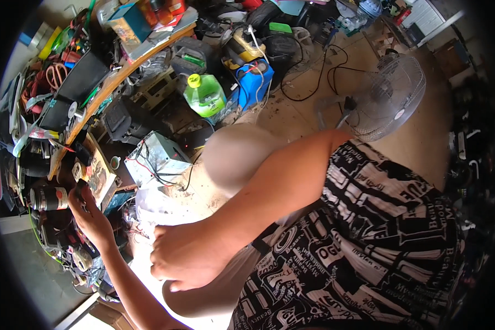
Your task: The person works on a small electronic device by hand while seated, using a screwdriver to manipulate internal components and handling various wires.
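Observation:
My left hand [92, 221] is raised at the left, beside a dark jar [50, 198] with a pale label lying on its side. Its fingers are closed around a small dark object [81, 188], too unclear to name. Across the middle comes my right forearm, and my right hand [184, 256] is curled into a fist above my lap. Whatever lies inside that fist is hidden. Beyond the hands stands a pale metal box [158, 159] with red and black wires, close to a whitish plastic bag [158, 208].
A wooden-edged shelf [127, 69] crowded with tools curves along the left. A jug of green liquid [204, 98] and a blue battery-like box [254, 82] stand on the floor. The standing fan [393, 99] is at the right; black cables [313, 93] trail across the floor.

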